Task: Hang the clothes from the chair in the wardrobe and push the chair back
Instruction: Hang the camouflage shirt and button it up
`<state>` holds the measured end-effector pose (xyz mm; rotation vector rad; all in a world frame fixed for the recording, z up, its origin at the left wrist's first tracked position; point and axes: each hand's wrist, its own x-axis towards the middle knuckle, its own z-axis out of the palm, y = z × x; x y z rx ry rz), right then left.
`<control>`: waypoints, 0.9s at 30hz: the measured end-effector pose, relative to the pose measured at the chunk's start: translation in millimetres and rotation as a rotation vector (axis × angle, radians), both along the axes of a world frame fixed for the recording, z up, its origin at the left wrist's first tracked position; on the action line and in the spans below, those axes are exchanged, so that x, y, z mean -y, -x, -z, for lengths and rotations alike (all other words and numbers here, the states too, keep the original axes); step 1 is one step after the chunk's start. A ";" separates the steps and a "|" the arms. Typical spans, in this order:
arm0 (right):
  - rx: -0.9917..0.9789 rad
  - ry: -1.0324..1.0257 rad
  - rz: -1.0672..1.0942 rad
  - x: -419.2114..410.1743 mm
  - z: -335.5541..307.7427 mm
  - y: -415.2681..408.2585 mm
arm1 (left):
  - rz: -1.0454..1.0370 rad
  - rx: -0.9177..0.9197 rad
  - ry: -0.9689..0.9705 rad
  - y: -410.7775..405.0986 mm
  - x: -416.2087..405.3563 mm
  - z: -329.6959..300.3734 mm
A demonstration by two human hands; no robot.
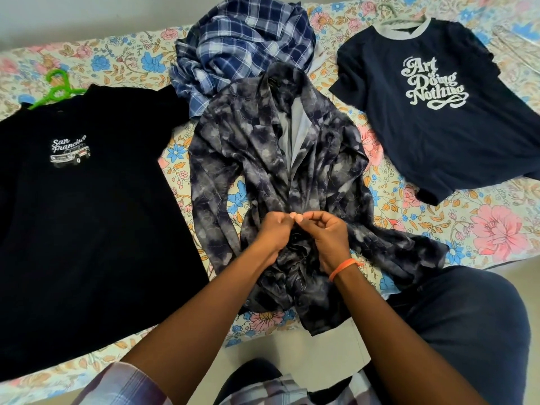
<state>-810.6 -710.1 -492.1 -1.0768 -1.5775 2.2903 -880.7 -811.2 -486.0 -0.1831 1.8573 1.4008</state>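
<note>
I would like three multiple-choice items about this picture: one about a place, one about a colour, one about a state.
1. Where does the plaid shirt lie?
A. Beyond the grey patterned shirt
B. On the black T-shirt
C. On the floor

2. What colour is the hanger in the black T-shirt?
A. Red
B. Green
C. White

3. What are the hands doing?
A. Resting flat
B. Lifting a hanger
C. Pinching the grey patterned shirt's front

Key: 1 A, the plaid shirt is bunched past the grey patterned shirt. 2 B, the hanger at the black T-shirt is green. 3 C, left hand and right hand pinch its front.
</note>
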 end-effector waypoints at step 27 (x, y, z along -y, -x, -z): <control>0.129 -0.190 0.180 -21.8 14.2 58.3 | 0.489 -0.871 0.502 22.1 10.7 -0.4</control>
